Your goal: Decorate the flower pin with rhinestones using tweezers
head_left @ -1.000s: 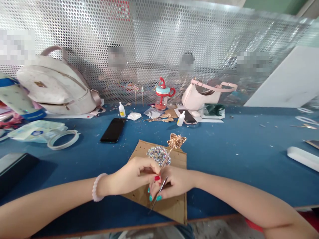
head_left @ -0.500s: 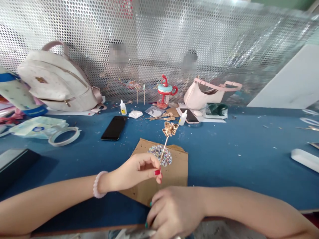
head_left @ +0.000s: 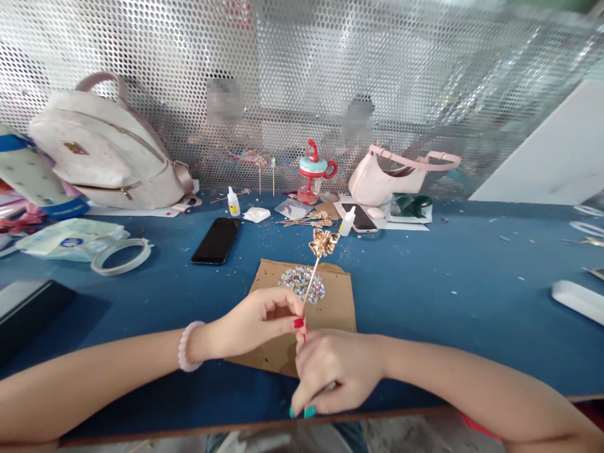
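Observation:
My left hand [head_left: 257, 319] is closed in a pinch on the thin stick of a gold butterfly hairpin-like piece [head_left: 323, 242]. The stick leans slightly right, with the butterfly on top. Close beside it, below the left fingertips, my right hand [head_left: 337, 371] is closed, thumb and forefinger pressed together and pointing down; a small glint shows between its fingers, too little to name. Behind and under the hands lies a piece of brown cardboard [head_left: 337, 308] bearing a patch of multicoloured glittery beads or stones [head_left: 295, 280].
Behind the cardboard lie a black phone [head_left: 216, 241], small glue-like bottles [head_left: 347, 222], and several gold butterfly sticks [head_left: 321, 217]. A red-and-blue cup [head_left: 309, 179], pink handbag [head_left: 387, 179] and white backpack [head_left: 104, 151] stand by the perforated metal screen [head_left: 292, 75]. A tape roll [head_left: 121, 258] lies left.
My right hand has risen from the table's front edge to just beneath my left hand, with its fingers turned down. The left hand and butterfly stick have barely moved. The cardboard shifted slightly.

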A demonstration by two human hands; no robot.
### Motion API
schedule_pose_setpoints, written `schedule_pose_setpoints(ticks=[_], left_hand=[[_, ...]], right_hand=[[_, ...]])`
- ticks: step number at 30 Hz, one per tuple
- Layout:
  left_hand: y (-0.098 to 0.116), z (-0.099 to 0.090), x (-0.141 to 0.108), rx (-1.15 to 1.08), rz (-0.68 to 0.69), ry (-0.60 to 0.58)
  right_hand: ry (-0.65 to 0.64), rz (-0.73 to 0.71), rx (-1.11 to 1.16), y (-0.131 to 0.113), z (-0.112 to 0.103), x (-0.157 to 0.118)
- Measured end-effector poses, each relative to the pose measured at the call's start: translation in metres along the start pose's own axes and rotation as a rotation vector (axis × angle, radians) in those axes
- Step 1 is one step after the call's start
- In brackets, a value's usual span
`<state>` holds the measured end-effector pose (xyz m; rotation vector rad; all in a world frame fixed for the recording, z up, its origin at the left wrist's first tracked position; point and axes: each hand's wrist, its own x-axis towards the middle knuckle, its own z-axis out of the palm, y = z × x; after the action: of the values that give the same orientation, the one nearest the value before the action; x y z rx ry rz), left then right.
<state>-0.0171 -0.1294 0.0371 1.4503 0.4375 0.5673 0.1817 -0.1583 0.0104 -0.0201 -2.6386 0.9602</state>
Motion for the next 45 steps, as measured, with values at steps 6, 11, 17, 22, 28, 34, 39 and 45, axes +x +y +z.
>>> schedule_pose_setpoints(ticks=[6, 11, 17, 22, 28, 34, 39, 45], left_hand=[[0.004, -0.002, 0.001, 0.044, 0.013, 0.030], [0.005, -0.004, 0.002, 0.033, 0.005, 0.040], [0.003, -0.003, 0.002, -0.022, -0.034, 0.036], [0.000, -0.003, 0.002, -0.076, -0.037, 0.017], [-0.001, -0.004, 0.002, -0.049, -0.043, 0.009], [0.001, -0.001, 0.002, 0.017, -0.173, -0.054], [0.001, 0.003, -0.002, 0.088, -0.249, -0.104], [0.022, 0.000, -0.006, 0.522, -0.302, -0.234]], right_hand=[[-0.026, 0.108, 0.009, 0.011, -0.011, -0.007], [0.071, 0.184, 0.069, 0.020, -0.020, -0.013], [0.125, 0.270, 0.111, 0.020, -0.028, -0.014], [0.137, 0.334, 0.186, 0.019, -0.031, -0.017], [0.397, 0.465, 0.272, 0.014, -0.031, -0.019], [0.763, 0.489, 0.262, 0.005, -0.029, -0.016], [0.774, 0.481, 0.297, -0.004, -0.027, -0.012], [0.666, 0.514, 0.406, -0.011, -0.029, -0.010]])
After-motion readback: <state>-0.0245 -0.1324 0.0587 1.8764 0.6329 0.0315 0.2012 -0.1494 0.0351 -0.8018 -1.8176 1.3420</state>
